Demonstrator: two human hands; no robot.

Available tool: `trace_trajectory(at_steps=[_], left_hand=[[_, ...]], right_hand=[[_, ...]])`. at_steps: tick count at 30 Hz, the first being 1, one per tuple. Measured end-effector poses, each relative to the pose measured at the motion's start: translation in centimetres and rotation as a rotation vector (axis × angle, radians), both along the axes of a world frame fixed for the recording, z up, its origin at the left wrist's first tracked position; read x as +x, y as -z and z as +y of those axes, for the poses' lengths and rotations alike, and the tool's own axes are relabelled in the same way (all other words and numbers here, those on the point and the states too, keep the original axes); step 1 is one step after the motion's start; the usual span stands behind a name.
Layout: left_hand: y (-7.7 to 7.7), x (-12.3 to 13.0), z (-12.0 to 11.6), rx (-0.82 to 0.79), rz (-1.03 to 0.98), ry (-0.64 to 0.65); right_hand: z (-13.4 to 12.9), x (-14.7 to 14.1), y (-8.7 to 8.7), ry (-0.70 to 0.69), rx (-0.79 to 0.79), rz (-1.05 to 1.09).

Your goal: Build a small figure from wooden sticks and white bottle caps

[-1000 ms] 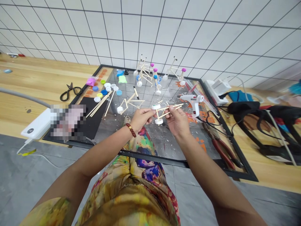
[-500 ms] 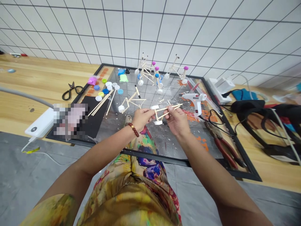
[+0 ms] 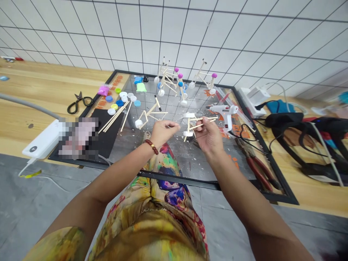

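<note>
stick frame [image 3: 188, 125] between right fingers [image 3: 208, 125]

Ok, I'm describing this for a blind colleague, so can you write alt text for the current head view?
A right hand holds a small stick frame with white wheels above a black-rimmed board; the left hand is close by, apart from it. Similar stick models stand behind; a white glue gun and red-handled pliers lie right, coloured caps left.

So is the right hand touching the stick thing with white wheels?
Touching: the head view shows the right hand pinching the wooden-stick frame between thumb and fingers.
</note>
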State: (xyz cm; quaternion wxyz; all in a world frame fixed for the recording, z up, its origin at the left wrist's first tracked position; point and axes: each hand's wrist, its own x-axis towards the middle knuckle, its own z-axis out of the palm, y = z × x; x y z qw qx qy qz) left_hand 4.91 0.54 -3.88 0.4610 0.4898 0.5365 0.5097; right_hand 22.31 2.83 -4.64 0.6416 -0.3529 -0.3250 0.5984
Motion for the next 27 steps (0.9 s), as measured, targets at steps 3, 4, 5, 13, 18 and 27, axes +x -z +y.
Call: trace_trajectory(at_steps=[3, 4, 5, 13, 18, 27], left_hand=[[-0.25, -0.04, 0.00, -0.044, -0.014, 0.004], [-0.31, -0.07, -0.05, -0.054, -0.007, 0.024], [-0.37, -0.08, -0.11, -0.065, -0.010, 0.054], [-0.36, 0.41, -0.41, -0.057, 0.004, 0.229], [-0.28, 0.31, -0.23, 0.066, 0.034, 0.249], [0.06, 0.28, -0.22, -0.098, -0.084, 0.277]], right_hand=[[0.01, -0.07, 0.13, -0.003, -0.002, -0.018], [-0.01, -0.11, 0.15, -0.006, -0.001, -0.025], [-0.05, -0.14, 0.15, -0.009, 0.002, -0.034], [-0.54, -0.66, -0.03, 0.004, 0.063, -0.080], [-0.54, -0.85, 0.07, 0.006, 0.067, -0.117], [-0.26, -0.42, 0.04, 0.018, 0.040, -0.108]])
